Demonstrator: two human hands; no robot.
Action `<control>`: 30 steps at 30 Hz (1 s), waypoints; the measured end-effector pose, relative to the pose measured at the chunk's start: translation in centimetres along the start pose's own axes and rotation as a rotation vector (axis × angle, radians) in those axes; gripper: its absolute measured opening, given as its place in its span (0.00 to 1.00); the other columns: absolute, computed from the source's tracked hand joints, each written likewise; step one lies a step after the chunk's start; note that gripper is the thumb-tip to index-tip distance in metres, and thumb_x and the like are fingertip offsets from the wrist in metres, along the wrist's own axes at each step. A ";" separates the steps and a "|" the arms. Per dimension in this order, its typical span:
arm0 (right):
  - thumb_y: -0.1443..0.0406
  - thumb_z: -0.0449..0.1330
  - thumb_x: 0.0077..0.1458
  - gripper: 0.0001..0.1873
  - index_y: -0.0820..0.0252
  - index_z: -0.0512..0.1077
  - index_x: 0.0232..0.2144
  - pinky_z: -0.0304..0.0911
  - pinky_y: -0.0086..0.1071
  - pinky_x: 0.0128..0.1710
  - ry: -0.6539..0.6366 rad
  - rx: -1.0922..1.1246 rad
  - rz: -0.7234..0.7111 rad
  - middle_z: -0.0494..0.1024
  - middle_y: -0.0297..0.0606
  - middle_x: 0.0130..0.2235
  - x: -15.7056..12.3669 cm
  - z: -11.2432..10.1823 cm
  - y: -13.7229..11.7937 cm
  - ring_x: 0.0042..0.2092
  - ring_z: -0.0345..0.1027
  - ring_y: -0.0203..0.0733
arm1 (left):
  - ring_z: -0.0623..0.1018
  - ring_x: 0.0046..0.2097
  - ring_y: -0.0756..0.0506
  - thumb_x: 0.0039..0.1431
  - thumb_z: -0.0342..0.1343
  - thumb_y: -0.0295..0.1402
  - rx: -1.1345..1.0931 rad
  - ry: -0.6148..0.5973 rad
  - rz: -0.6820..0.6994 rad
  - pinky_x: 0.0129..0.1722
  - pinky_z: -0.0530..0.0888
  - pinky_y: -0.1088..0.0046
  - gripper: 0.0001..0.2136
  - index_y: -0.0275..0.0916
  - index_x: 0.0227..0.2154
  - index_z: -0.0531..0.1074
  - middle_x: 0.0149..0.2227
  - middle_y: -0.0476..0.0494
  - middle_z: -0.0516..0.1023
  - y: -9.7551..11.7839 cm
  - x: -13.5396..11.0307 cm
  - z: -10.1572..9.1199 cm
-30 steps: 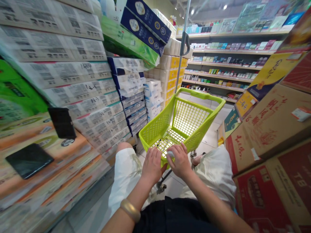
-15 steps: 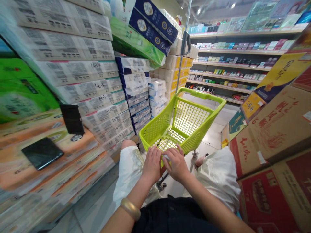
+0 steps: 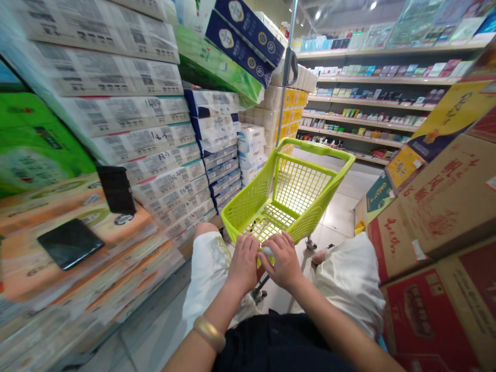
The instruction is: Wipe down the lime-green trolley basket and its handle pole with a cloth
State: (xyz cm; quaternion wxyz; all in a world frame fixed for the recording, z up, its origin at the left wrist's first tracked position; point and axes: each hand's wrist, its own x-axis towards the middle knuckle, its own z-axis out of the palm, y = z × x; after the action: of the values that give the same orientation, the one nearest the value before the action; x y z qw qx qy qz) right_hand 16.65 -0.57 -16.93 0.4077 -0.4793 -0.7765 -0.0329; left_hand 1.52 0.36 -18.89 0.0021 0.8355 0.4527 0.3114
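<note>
A lime-green shopping cart (image 3: 306, 181) stands between my knees, its slotted basket holding nothing that I can see. My left hand (image 3: 245, 263) is curled over the near edge of the basket, fingers wrapped round it. Close beside it, my right hand (image 3: 282, 260) grips the same edge with bent fingers. A small white patch (image 3: 267, 251) shows by my right thumb; I cannot make out what it is. The undersides of both hands are hidden. A gold bangle (image 3: 209, 333) sits on my left wrist.
Stacked tissue packs (image 3: 155, 139) line the left. A black phone-like device (image 3: 71, 244) and a dark upright object (image 3: 116, 189) rest on orange packs. Cardboard cartons (image 3: 449, 196) rise on the right. Behind the cart are a glass door's handle (image 3: 291, 67) and stocked shelves (image 3: 368, 107).
The cart has swung slightly, its far end shifting a little to the left and its wheels turning with it. Both hands keep their hold on the near edge.
</note>
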 end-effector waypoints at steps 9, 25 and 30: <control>0.66 0.53 0.62 0.08 0.56 0.69 0.43 0.63 0.43 0.52 0.093 0.076 -0.064 0.76 0.40 0.39 0.5 -0.6 3.0 0.43 0.69 0.44 | 0.67 0.57 0.33 0.50 0.58 0.31 0.040 -0.023 0.003 0.60 0.64 0.46 0.17 0.38 0.43 0.63 0.47 0.36 0.70 -0.1 -0.1 -0.3; 0.72 0.48 0.54 0.23 0.52 0.69 0.50 0.37 0.49 0.65 -0.067 0.092 0.003 0.75 0.36 0.46 -0.5 -0.7 1.1 0.57 0.61 0.45 | 0.67 0.57 0.34 0.51 0.57 0.32 0.057 -0.008 0.003 0.60 0.63 0.47 0.18 0.37 0.45 0.64 0.47 0.35 0.70 -0.4 -0.3 0.0; 0.68 0.50 0.61 0.20 0.55 0.66 0.54 0.42 0.46 0.64 -0.062 0.061 0.021 0.76 0.40 0.50 -0.4 -1.0 1.1 0.55 0.66 0.44 | 0.67 0.57 0.34 0.50 0.57 0.32 0.049 -0.009 0.019 0.60 0.63 0.47 0.18 0.38 0.45 0.64 0.47 0.36 0.70 -0.6 -0.2 -0.3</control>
State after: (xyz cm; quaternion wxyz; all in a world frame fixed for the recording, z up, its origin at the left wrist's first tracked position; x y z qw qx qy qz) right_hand 18.17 -0.66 -16.92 0.3983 -0.4756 -0.7843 0.0100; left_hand 0.82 0.48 -18.93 -0.0193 0.8410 0.4524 0.2962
